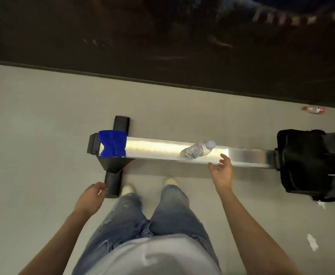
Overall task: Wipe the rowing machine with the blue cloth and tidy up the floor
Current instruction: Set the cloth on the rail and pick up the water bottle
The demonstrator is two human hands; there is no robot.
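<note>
Paper scrap [312, 242] on floor [33, 116], right. Left hand [91, 197] loosely curled, empty, beside black foot [113, 185] of rowing machine [301, 161]; right hand [222, 171] empty, fingers spread, at near edge of rail [158, 148]. Clear bottle [197, 149] lies on rail just beyond right hand, blue cloth [113, 143] draped over rail's left end, second bottle [313, 109] on floor by far wall.

head camera looks steeply down from standing height at the floor [43, 116]; top seemingly motion-blurred.
</note>
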